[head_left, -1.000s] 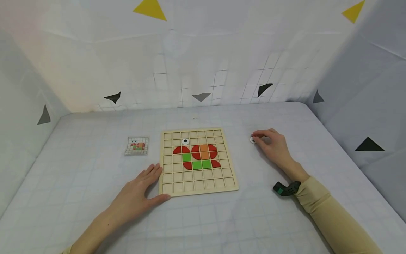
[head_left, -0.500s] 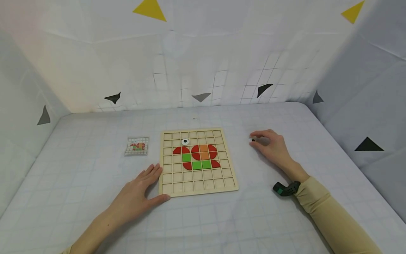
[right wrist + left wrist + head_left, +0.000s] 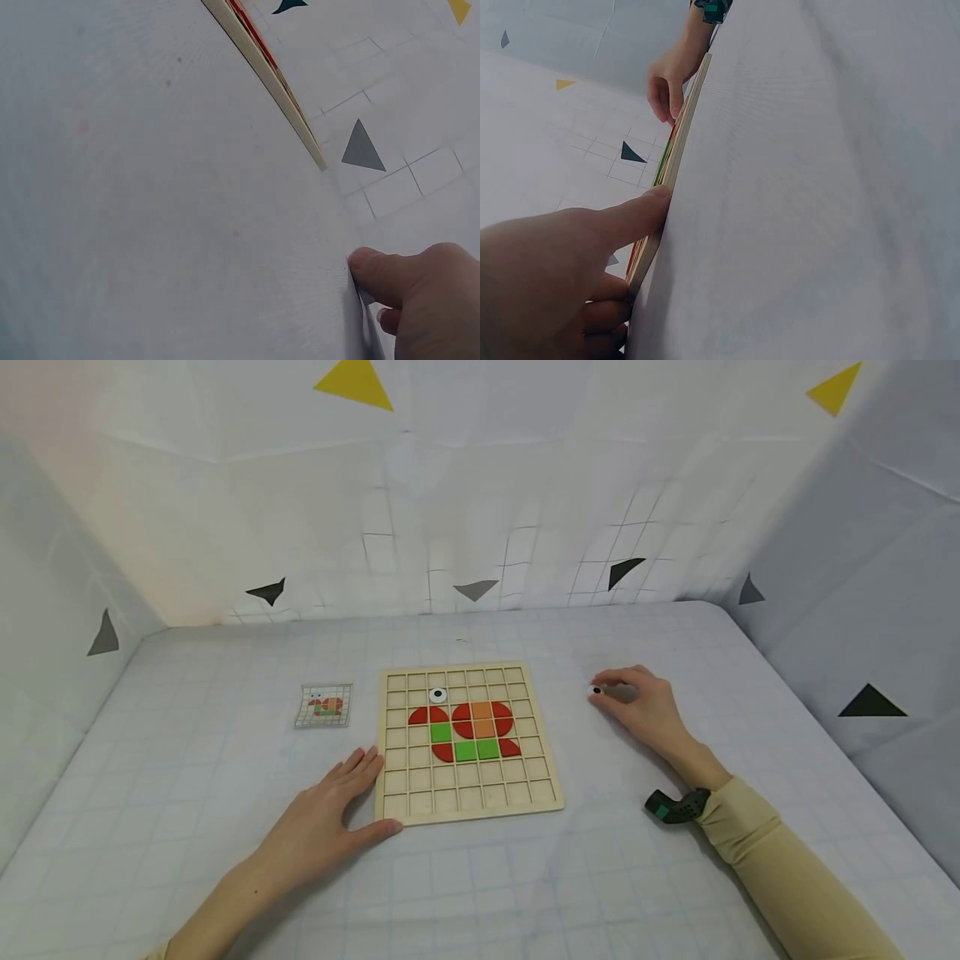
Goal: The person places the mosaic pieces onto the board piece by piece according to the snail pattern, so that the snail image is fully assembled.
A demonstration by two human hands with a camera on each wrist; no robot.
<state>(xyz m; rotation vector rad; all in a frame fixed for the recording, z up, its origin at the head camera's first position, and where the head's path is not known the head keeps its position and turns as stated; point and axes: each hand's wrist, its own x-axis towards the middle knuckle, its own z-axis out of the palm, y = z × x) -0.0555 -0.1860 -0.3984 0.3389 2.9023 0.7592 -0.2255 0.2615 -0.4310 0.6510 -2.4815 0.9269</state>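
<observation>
A square wooden grid board (image 3: pixel 465 789) lies flat on the table, with red curved, green square and orange square pieces set in its cells. One round white eye piece with a black centre (image 3: pixel 438 695) sits near the board's top. My left hand (image 3: pixel 322 827) is spread beside the board, fingertips at its left edge and thumb at the near left corner; the left wrist view shows the thumb (image 3: pixel 634 217) against the board's side. To the right of the board, my right hand (image 3: pixel 643 706) pinches a second eye piece (image 3: pixel 596 691) between thumb and fingers, low over the table.
Left of the board lies a small card (image 3: pixel 324 706) printed with a coloured grid picture. White cloth with yellow, black and grey triangles (image 3: pixel 476 588) hangs behind and at the sides. A dark band (image 3: pixel 677 807) is on the right wrist, beside a tan sleeve.
The eye piece by my right hand has turned and slid slightly left between thumb and fingers, which have drawn a little left too. My left hand and the board have stayed put.
</observation>
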